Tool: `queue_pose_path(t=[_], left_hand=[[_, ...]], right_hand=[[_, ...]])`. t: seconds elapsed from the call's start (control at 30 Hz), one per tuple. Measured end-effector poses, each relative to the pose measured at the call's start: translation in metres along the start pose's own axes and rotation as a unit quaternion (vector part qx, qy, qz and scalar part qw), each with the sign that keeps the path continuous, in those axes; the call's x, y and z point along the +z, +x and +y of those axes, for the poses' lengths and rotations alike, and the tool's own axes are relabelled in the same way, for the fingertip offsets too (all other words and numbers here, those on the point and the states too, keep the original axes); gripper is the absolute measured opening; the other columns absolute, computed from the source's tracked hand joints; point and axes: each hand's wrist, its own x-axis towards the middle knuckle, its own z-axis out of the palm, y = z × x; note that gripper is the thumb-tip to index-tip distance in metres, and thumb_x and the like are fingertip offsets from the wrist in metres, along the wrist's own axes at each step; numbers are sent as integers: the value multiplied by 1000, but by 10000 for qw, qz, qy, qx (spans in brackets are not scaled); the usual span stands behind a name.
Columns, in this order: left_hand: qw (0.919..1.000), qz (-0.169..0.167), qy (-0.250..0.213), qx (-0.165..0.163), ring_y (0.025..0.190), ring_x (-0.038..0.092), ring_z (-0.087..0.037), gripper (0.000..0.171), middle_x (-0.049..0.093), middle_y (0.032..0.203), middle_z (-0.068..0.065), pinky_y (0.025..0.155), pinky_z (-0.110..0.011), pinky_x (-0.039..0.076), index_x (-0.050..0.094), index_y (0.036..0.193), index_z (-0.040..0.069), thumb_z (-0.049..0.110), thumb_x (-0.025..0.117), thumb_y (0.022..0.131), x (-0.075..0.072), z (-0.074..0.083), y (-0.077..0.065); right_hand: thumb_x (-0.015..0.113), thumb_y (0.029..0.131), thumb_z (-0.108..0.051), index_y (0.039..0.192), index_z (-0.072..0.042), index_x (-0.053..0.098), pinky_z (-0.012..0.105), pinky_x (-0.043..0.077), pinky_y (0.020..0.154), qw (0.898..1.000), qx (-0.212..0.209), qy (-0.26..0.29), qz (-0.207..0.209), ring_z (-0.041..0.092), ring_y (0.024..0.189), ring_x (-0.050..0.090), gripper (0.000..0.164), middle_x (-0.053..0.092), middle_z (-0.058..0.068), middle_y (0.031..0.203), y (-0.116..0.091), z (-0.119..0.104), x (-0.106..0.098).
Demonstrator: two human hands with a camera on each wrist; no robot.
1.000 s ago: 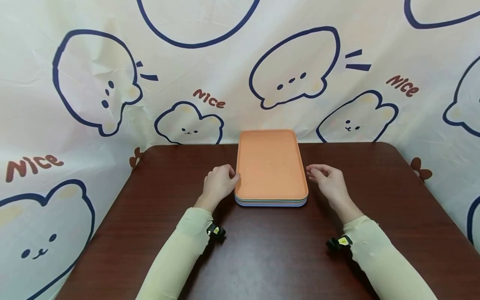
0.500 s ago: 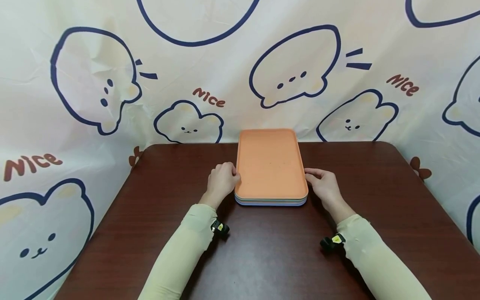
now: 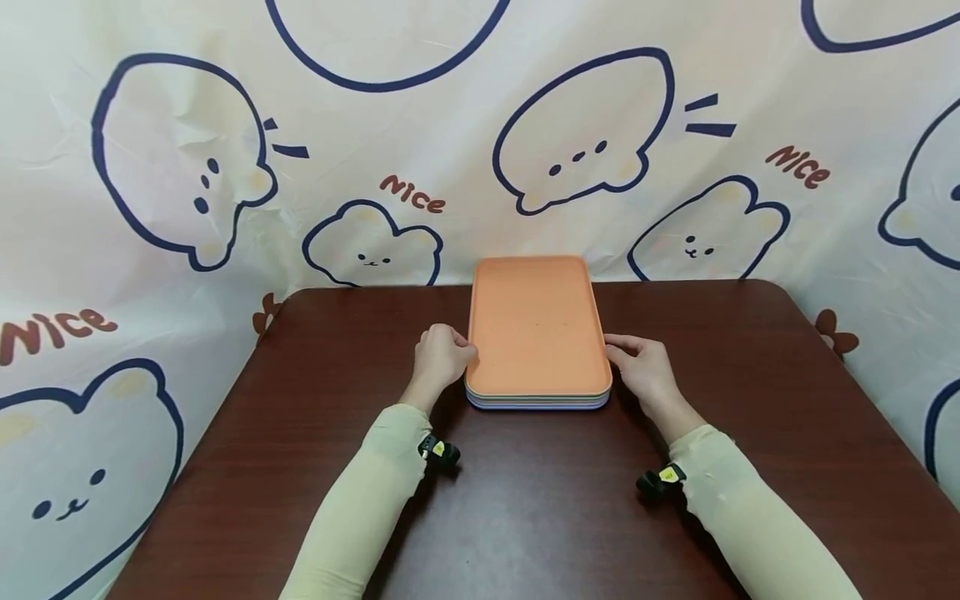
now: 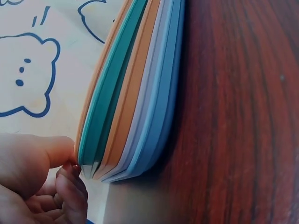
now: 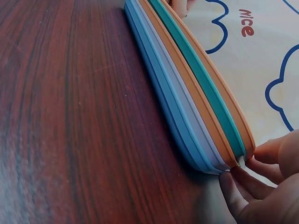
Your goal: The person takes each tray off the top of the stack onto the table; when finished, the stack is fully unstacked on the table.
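Note:
A stack of rounded rectangular trays lies on the dark table, an orange tray uppermost. Below it, in the left wrist view, come a green tray, a second orange tray, a lavender tray and blue at the bottom. My left hand pinches the top orange tray's left rim, thumb above and curled fingers beneath. On the opposite side my right hand pinches the same tray's right rim, other fingertips close against the lower trays' edges.
Behind the table hangs a pale sheet printed with bear outlines, and the stack's far end stands near it. Black wrist cameras sit at both sleeve cuffs. The table's far edge runs just behind the trays.
My right hand has moved left from beside the stack to the tray's right rim. My left hand has shifted slightly against the left rim. The stack looks the same.

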Motion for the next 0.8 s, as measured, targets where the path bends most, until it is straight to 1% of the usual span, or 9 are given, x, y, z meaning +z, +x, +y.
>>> queue_pose_path(t=[0.1,0.17,0.3,0.37,0.47,0.53,0.6,0.67,0.8], left_hand=[[9999,63,-93,-47,92,73,-29,20,81,88,-7,94,-46,60,80,75,9,16,70,91,1,-1,-1],[9998,166,-140,-31,96,74,-31,19,81,91,-8,97,-48,59,81,78,8,15,70,91,1,0,-2],[9991,342,-246,52,98,75,-33,18,82,94,-10,95,-50,60,83,82,7,14,70,91,2,3,-3],[9988,319,-366,21,96,75,-33,17,83,94,-10,91,-49,61,84,83,6,14,70,90,3,3,-2],[9976,165,-648,-184,90,73,-29,17,81,95,-10,81,-43,61,83,85,6,16,70,91,4,0,0],[9960,90,-820,-337,85,71,-27,17,80,95,-10,73,-37,59,83,88,7,18,71,92,4,-3,0],[9944,97,-966,-412,81,68,-25,17,79,94,-9,66,-33,55,82,90,7,19,71,92,3,-7,-1],[9934,162,-1048,-429,77,67,-24,17,78,91,-8,63,-30,52,82,90,8,21,72,93,2,-10,-1],[9927,303,-1116,-330,74,65,-22,16,76,83,-4,63,-29,50,81,89,9,23,73,91,-1,-16,-2]], right_hand=[[59,111,-18,147,-1,65,51,46,123,10000,-52,-17,19,33,153,47,41,58,20,158,0,-1,1],[59,111,-18,147,-1,65,50,47,122,10000,-47,12,31,33,152,47,40,58,20,158,0,-2,0],[58,111,-17,147,0,65,51,48,122,9999,-55,3,85,34,152,49,40,58,21,158,0,-3,-1],[58,111,-16,147,0,65,51,49,121,9999,-51,1,119,34,152,49,40,58,21,157,0,-4,-2],[58,111,-16,148,0,64,51,49,121,9999,-44,-30,105,34,153,48,40,58,21,158,0,-5,-3],[58,111,-17,148,-1,64,51,49,121,10000,-50,-34,59,34,153,48,41,58,21,158,1,-5,-2],[58,111,-17,148,-1,64,51,47,122,10000,-72,-59,23,33,155,46,41,57,20,159,1,-4,0],[59,111,-16,148,-2,64,52,44,125,9999,-111,-84,-4,34,157,43,41,56,20,160,1,-4,1],[61,110,-16,148,-3,65,52,40,128,9999,-68,-105,7,34,161,36,40,53,19,163,1,-2,2]])
